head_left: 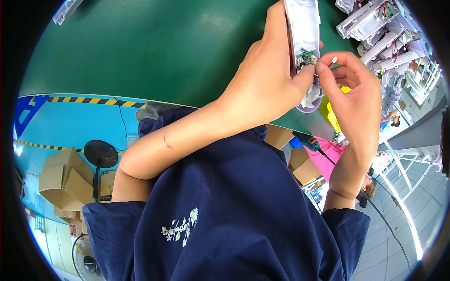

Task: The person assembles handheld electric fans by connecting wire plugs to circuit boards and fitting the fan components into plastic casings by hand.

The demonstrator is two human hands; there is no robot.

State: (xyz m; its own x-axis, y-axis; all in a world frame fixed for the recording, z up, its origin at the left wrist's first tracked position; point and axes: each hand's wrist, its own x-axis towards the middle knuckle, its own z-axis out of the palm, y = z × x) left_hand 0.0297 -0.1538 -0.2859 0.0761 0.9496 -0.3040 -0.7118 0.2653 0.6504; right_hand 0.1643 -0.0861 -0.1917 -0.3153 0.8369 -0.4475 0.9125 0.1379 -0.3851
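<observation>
My left hand grips a white plastic fan housing, long and hollow, held over the table. A small green circuit board sits in its lower part, with my left thumb just beneath. White fan blades inside a purple rim show at the housing's lower end. My right hand is closed in a pinch at the board's right edge, thumb and index finger on a thin wire lead. A small white plug on red wire sticks out by these fingers. The exact grip point is partly hidden.
On the green table, many white housings with red wires are piled at the right. Something yellow lies beside my right wrist. A power screwdriver is near the table's edge. Cardboard boxes and a round stool stand at the left.
</observation>
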